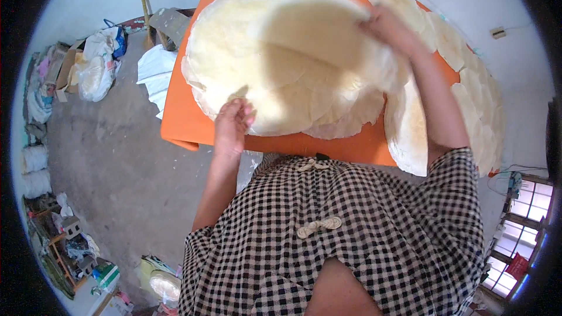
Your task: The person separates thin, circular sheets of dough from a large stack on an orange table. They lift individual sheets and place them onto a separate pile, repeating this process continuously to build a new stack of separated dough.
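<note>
Thin, pale, round sheets (228, 39), overlapping like large flatbreads or wrappers, lie on an orange-covered table (281, 144) before me. My right hand (388, 28) is blurred by motion at the pile's right side, its fingers closed at the edge of a sheet that is blurred too. Over the near left edge of the pile is my left hand (232, 116), fingers curled; whether they pinch a sheet cannot be made out. A shadow falls across the middle of the pile. One more sheet (408, 127) hangs past the table's near edge, beside my right forearm.
More overlapping sheets (476, 96) run along the table's right side by the white wall. Left of the table are a white sack (158, 74), a broom (144, 4) and plastic bags (96, 70) on the concrete floor (131, 158). A barred window (522, 232) is at lower right.
</note>
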`<act>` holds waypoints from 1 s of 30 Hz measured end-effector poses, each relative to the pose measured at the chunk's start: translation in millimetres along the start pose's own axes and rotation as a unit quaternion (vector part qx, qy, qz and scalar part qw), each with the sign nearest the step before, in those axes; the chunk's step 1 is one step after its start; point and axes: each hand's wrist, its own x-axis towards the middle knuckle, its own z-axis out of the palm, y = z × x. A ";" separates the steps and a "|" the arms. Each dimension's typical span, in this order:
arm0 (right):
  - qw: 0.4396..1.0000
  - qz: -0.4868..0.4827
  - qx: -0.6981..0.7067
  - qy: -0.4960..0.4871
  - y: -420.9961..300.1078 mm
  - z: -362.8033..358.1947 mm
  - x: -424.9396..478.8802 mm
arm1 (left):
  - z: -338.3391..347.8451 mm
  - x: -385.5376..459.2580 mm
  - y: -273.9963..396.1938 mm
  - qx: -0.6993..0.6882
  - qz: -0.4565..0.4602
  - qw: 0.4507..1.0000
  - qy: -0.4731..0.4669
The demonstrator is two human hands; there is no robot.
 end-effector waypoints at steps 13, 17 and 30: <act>0.924 -0.171 -0.297 0.169 -94.1 117.9 32.5 | 9.9 -1.2 7.3 0.079 0.182 0.965 0.172; 0.959 -0.233 -0.149 0.054 -86.0 221.7 22.2 | -1.6 6.3 15.3 0.109 0.115 0.968 0.196; 0.967 -0.229 -0.105 0.025 -88.6 209.7 11.0 | 1.9 15.8 30.6 0.025 0.029 0.986 0.160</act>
